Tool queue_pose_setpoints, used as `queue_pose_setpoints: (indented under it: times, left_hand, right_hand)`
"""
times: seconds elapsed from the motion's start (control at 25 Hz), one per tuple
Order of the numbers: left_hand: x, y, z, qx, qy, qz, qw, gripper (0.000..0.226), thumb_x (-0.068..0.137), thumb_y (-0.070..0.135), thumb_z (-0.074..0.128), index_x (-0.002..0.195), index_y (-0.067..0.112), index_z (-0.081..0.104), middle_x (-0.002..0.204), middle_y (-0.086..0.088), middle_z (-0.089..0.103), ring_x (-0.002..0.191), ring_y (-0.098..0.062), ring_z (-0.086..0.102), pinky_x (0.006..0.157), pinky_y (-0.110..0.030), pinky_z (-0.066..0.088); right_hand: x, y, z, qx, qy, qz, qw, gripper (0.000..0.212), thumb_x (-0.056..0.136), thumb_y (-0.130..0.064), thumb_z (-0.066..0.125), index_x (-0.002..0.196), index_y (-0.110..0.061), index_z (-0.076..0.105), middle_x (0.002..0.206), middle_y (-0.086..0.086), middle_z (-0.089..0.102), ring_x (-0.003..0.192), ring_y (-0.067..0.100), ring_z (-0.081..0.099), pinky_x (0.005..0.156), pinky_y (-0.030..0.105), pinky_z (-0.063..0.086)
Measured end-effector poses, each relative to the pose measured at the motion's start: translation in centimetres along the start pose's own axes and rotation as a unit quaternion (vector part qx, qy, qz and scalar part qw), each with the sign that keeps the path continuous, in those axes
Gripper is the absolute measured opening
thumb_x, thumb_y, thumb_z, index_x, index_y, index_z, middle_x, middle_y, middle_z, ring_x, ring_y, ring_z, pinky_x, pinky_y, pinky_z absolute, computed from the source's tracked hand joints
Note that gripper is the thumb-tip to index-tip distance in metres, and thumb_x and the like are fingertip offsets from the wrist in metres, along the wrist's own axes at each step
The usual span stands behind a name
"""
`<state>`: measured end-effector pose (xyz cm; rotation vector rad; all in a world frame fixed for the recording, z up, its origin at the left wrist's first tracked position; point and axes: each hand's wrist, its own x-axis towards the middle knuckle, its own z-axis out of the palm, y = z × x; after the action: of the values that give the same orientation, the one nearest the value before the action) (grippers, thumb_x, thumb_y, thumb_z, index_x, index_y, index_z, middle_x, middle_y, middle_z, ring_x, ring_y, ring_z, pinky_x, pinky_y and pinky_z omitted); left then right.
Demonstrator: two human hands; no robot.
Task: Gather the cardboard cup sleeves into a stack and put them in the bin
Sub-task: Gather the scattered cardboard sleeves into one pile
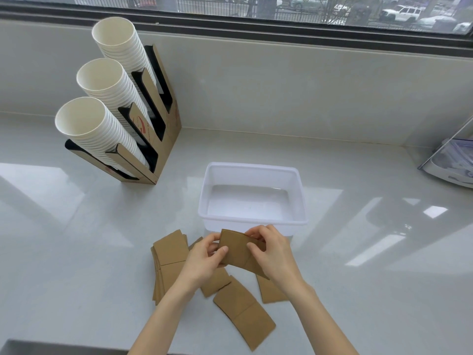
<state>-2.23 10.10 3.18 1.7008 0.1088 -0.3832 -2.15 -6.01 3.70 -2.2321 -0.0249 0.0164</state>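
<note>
Both hands hold a flat brown cardboard cup sleeve just above the counter, in front of the bin. My left hand pinches its left end and my right hand grips its right end. More sleeves lie flat below: a fanned pile at the left, one long sleeve nearest me, one partly under my left hand, and another under my right wrist. The translucent white plastic bin stands just beyond my hands with nothing visible inside.
A cardboard dispenser with three tilted stacks of white paper cups stands at the back left. A clear plastic item sits at the right edge. A window ledge runs along the back. A dark edge shows at the bottom left.
</note>
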Motion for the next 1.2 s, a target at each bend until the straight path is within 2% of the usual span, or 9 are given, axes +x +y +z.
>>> queue_pose_setpoints:
  times: [0.16,0.28,0.36,0.48,0.64,0.72,0.84,0.96,1.2]
  left_hand:
    - [-0.1,-0.4,-0.6,0.001,0.028,0.001,1.0,0.021,0.09,0.008,0.045,0.108,0.016,0.053,0.097,-0.003,0.067,0.088,-0.012,0.064,0.062,-0.013,0.054]
    - [0.0,-0.7,-1.3,-0.006,0.055,0.004,0.998,0.019,0.09,0.008,0.045,0.102,0.022,0.052,0.091,0.004,0.065,0.085,-0.006,0.062,0.059,-0.01,0.053]
    - [0.0,-0.7,-1.6,-0.006,0.065,0.008,0.998,0.02,0.09,0.008,0.046,0.095,0.026,0.052,0.088,0.008,0.065,0.083,-0.003,0.061,0.057,-0.01,0.052]
    - [0.1,-0.7,-1.8,-0.006,0.071,0.009,0.997,0.025,0.09,0.01,0.046,0.086,0.034,0.051,0.086,0.011,0.065,0.082,-0.002,0.062,0.055,-0.01,0.052]
    - [0.2,-0.7,-1.9,-0.006,0.073,0.006,0.997,0.025,0.09,0.011,0.046,0.085,0.034,0.051,0.087,0.01,0.065,0.084,-0.004,0.062,0.055,-0.01,0.052]
    - [0.2,-0.7,-2.0,-0.008,0.076,0.006,0.997,0.022,0.09,0.011,0.046,0.087,0.032,0.051,0.088,0.01,0.065,0.085,-0.005,0.062,0.055,-0.01,0.052]
    - [0.2,-0.8,-2.0,-0.01,0.075,0.007,0.997,0.018,0.09,0.01,0.045,0.093,0.028,0.051,0.088,0.009,0.066,0.085,-0.005,0.062,0.056,-0.01,0.053]
    - [0.2,-0.9,-2.2,-0.008,0.079,0.005,0.997,0.017,0.091,0.01,0.044,0.098,0.023,0.052,0.087,0.009,0.066,0.085,-0.005,0.062,0.056,-0.01,0.053]
    - [0.1,-1.1,-2.3,0.002,0.089,0.012,0.996,0.017,0.091,0.01,0.043,0.096,0.025,0.051,0.085,0.01,0.066,0.084,-0.005,0.062,0.056,-0.013,0.054]
  right_hand:
    - [-0.5,1.0,-0.4,0.041,0.068,0.034,0.996,0.015,0.09,-0.018,0.05,0.1,-0.024,0.06,0.097,-0.012,0.048,0.089,-0.003,0.051,0.071,-0.002,0.037]
    - [-1.3,3.2,-1.1,0.011,0.106,0.125,0.986,0.018,0.09,-0.019,0.048,0.106,-0.02,0.056,0.109,0.001,0.055,0.094,0.012,0.056,0.077,0.014,0.043]
    - [-2.1,4.4,-0.8,-0.075,0.03,0.215,0.973,0.036,0.088,-0.032,0.053,0.119,-0.015,0.048,0.122,0.008,0.048,0.108,0.02,0.051,0.09,0.032,0.045]
    - [-2.9,4.7,0.7,-0.183,-0.095,0.295,0.933,0.068,0.077,-0.047,0.062,0.125,-0.007,0.035,0.127,0.011,0.033,0.119,0.027,0.038,0.094,0.038,0.041]
    - [-2.8,4.8,1.4,-0.212,-0.066,0.297,0.928,0.067,0.074,-0.042,0.068,0.12,-0.005,0.037,0.124,0.011,0.035,0.117,0.027,0.038,0.092,0.037,0.041]
    - [-2.9,5.2,0.9,-0.155,-0.051,0.302,0.939,0.053,0.075,-0.033,0.068,0.112,-0.007,0.041,0.117,0.01,0.044,0.11,0.026,0.045,0.086,0.034,0.043]
    - [-3.1,5.7,-0.7,0.06,-0.02,0.321,0.945,0.027,0.077,-0.016,0.067,0.09,-0.014,0.043,0.096,0.009,0.057,0.08,0.02,0.056,0.069,0.03,0.046]
    - [-3.3,6.4,-2.5,0.192,0.034,0.312,0.93,0.018,0.08,-0.01,0.064,0.092,-0.016,0.052,0.096,0.011,0.065,0.084,0.025,0.062,0.073,0.035,0.05]
    - [-3.8,4.8,-4.5,0.283,0.033,0.23,0.93,0.012,0.086,-0.016,0.058,0.092,-0.023,0.066,0.089,-0.004,0.071,0.074,0.006,0.063,0.059,0.012,0.046]
